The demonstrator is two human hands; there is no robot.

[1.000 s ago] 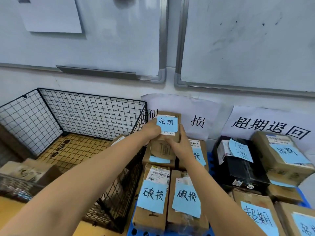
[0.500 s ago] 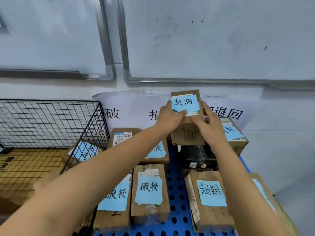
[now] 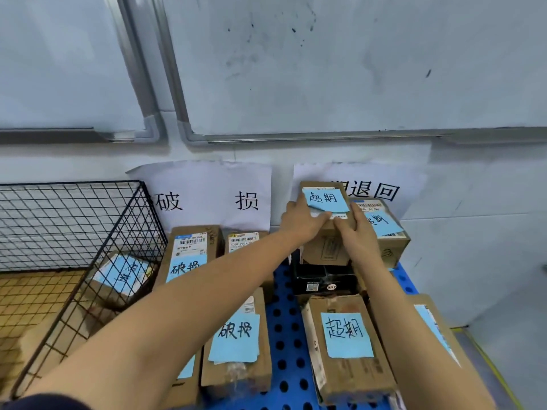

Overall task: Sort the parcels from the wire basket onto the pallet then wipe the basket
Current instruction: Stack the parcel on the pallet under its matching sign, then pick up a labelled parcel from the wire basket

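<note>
Both my hands hold a small cardboard parcel (image 3: 327,250) with a blue note on top, resting on a black box (image 3: 324,278) at the back of the blue pallet (image 3: 285,329). My left hand (image 3: 302,221) grips its left top edge; my right hand (image 3: 359,236) grips its right side. The black wire basket (image 3: 97,232) stands at left, with a blue-noted parcel (image 3: 121,276) leaning inside its right corner. Several labelled cardboard parcels lie in two groups on the pallet.
Two paper signs (image 3: 207,199) with black characters hang on the wall behind the pallet, under whiteboards (image 3: 340,63). A cardboard parcel (image 3: 384,232) sits right of the held one. Grey floor and a yellow line (image 3: 488,365) lie to the right.
My hands carried the parcel from beside the basket rightward and set it down onto the black box on the right side of the pallet. The view swung right.
</note>
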